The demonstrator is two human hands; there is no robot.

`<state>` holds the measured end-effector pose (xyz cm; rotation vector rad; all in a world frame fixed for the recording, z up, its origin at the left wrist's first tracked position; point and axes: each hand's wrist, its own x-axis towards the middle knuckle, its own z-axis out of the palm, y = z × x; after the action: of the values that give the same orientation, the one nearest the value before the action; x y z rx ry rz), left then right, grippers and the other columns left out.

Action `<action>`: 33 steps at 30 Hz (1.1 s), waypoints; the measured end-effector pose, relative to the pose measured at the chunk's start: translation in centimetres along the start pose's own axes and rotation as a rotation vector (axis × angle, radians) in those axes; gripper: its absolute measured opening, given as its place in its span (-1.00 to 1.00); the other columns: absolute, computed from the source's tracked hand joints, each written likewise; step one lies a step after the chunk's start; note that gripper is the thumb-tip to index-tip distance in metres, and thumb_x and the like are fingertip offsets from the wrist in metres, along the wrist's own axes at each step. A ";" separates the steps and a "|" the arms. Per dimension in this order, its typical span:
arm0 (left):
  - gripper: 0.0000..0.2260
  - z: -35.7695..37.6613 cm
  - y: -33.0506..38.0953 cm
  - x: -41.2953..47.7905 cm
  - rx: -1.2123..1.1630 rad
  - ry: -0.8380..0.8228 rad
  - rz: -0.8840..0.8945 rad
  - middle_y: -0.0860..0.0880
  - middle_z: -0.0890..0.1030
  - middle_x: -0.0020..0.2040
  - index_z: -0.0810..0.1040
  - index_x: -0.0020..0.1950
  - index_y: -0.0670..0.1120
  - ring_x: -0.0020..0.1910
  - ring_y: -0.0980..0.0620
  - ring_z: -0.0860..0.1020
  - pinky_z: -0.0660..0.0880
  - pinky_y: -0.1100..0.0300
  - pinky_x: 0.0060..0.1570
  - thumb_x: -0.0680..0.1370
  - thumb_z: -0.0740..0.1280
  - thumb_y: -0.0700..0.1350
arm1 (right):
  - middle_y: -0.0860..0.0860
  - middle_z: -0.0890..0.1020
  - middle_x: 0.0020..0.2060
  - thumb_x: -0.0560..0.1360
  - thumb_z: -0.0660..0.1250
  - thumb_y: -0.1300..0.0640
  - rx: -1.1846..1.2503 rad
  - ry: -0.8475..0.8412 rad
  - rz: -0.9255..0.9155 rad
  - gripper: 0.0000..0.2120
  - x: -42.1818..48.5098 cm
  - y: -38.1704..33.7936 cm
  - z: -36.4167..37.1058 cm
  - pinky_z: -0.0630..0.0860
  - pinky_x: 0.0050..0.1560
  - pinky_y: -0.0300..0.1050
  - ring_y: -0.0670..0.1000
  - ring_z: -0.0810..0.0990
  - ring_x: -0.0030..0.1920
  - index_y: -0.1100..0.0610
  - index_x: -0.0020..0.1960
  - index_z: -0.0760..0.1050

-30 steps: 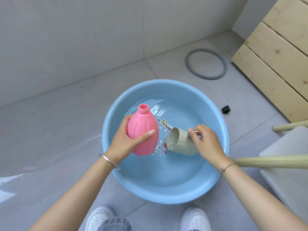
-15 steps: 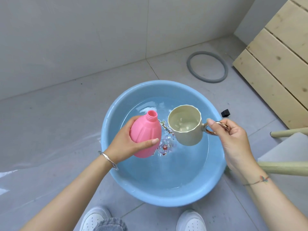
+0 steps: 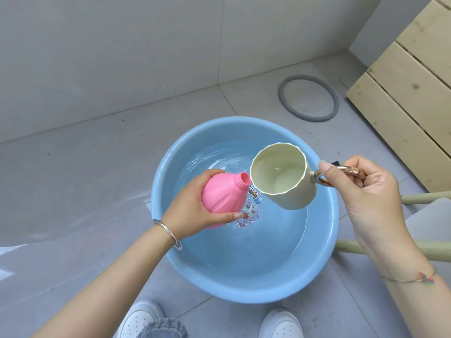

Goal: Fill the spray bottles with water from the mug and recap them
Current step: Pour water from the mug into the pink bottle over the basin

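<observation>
My left hand point(image 3: 189, 211) grips a pink uncapped spray bottle point(image 3: 223, 195) round its belly and holds it tilted, its open neck pointing up and right. A cream mug point(image 3: 283, 178) with water in it hangs just right of that neck, its rim almost touching the neck. My right hand point(image 3: 363, 191) holds the mug by its metal handle. Both are above a blue basin point(image 3: 324, 245) of water on the floor. No cap or spray head is in sight.
A grey rubber ring point(image 3: 308, 97) lies on the tiled floor behind the basin. A wooden slatted panel point(image 3: 412, 93) stands at the right. Pale wooden stool legs point(image 3: 351, 247) and a small black object point(image 3: 335, 163) sit right of the basin. My white shoes point(image 3: 142, 318) are below.
My right hand scooped the mug out of the basin water, turned it upright and raised it beside the bottle. My left hand tilted the bottle's neck toward the mug.
</observation>
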<state>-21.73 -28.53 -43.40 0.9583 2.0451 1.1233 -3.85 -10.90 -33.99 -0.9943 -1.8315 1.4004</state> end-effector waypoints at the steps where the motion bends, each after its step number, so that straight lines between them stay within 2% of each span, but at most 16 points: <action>1: -0.29 0.0 0.0 0.0 0.005 -0.004 0.002 0.25 0.54 0.12 0.38 0.25 0.25 0.06 0.26 0.53 0.48 0.36 -0.01 0.17 0.59 0.24 | -0.16 0.40 -0.59 0.28 0.49 -0.06 -0.009 0.007 -0.003 -0.69 0.0 -0.1 0.0 0.27 -0.30 -0.22 0.08 0.44 -0.25 0.03 -0.45 0.41; 4: -0.28 0.0 -0.1 0.0 0.001 -0.015 -0.012 0.25 0.53 0.12 0.38 0.24 0.29 0.06 0.26 0.53 0.49 0.32 0.00 0.14 0.57 0.30 | -0.19 0.36 -0.62 0.34 0.50 0.05 -0.038 0.014 -0.024 -0.67 0.0 -0.4 0.2 0.29 -0.27 -0.18 0.11 0.47 -0.23 0.01 -0.47 0.39; 7: -0.28 0.0 0.0 0.1 0.002 -0.022 -0.002 0.28 0.53 0.11 0.38 0.22 0.31 0.07 0.26 0.52 0.49 0.27 0.04 0.12 0.52 0.35 | -0.04 0.40 -0.54 0.29 0.48 -0.07 -0.077 0.025 -0.049 -0.68 0.1 -0.7 0.2 0.28 -0.22 -0.08 0.11 0.46 -0.26 0.03 -0.44 0.39; 8: -0.28 0.0 0.0 0.1 -0.001 -0.025 0.004 0.28 0.53 0.12 0.38 0.22 0.29 0.08 0.25 0.52 0.50 0.25 0.05 0.12 0.52 0.36 | 0.02 0.43 -0.51 0.29 0.47 -0.08 -0.093 0.028 -0.057 -0.68 0.1 -0.7 0.1 0.28 -0.23 -0.08 0.09 0.45 -0.28 0.04 -0.42 0.39; 11: -0.25 0.1 -0.1 0.1 -0.008 -0.030 0.009 0.24 0.53 0.14 0.40 0.24 0.24 0.09 0.23 0.53 0.52 0.19 0.09 0.11 0.52 0.35 | -0.03 0.41 -0.51 0.31 0.46 -0.02 -0.158 0.035 -0.100 -0.68 0.1 -0.9 0.2 0.28 -0.29 -0.13 0.04 0.37 -0.34 0.09 -0.39 0.36; 15: -0.25 0.1 -0.2 0.1 0.000 -0.031 0.010 0.22 0.53 0.15 0.39 0.25 0.24 0.11 0.20 0.52 0.51 0.17 0.11 0.11 0.52 0.36 | 0.16 0.45 -0.41 0.31 0.45 -0.01 -0.230 0.049 -0.153 -0.66 0.0 -1.2 0.3 0.28 -0.33 -0.15 0.02 0.35 -0.37 0.15 -0.36 0.34; 20: -0.26 0.2 -0.2 0.2 0.020 -0.037 0.001 0.23 0.52 0.13 0.39 0.24 0.26 0.10 0.22 0.51 0.51 0.17 0.10 0.13 0.55 0.32 | 0.12 0.48 -0.37 0.33 0.44 0.02 -0.284 0.055 -0.189 -0.67 0.0 -1.5 0.3 0.28 -0.35 -0.27 -0.07 0.35 -0.38 0.13 -0.38 0.32; 33: -0.24 0.4 -0.4 0.1 0.044 -0.036 -0.026 0.22 0.53 0.14 0.39 0.24 0.26 0.10 0.18 0.53 0.52 0.09 0.12 0.10 0.51 0.38 | 0.18 0.44 -0.37 0.36 0.42 0.07 -0.389 0.070 -0.294 -0.66 -0.1 -2.3 0.1 0.26 -0.31 -0.33 -0.11 0.34 -0.35 0.25 -0.33 0.33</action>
<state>-21.57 -28.41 -44.00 0.9633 2.0558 1.0440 -4.32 -11.41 -31.83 -0.8957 -2.1420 0.8438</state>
